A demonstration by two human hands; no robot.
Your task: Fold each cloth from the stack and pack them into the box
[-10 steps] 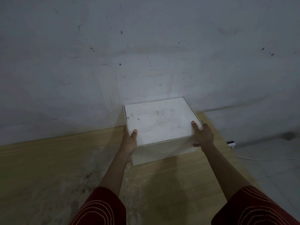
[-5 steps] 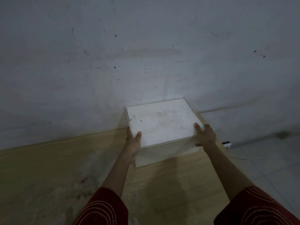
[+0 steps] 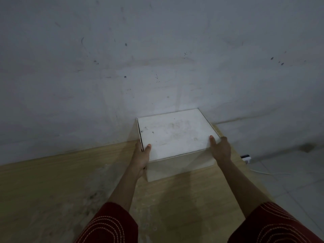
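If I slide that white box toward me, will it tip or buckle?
Probably slides rather than tips: the white box sits flat on the wooden surface, wider than tall. Its flat top and straight edges suggest stiff card. Weight is unclear; left hand and right hand grip opposite sides.

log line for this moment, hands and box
box: closed, by wall | left hand: grips left side, thumb on top | right hand: grips right side, thumb on top | cloths: none in view

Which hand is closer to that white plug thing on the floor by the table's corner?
Right. The right hand grips the box at its right near corner, just left of the plug; the left hand holds the box's left side, farther away.
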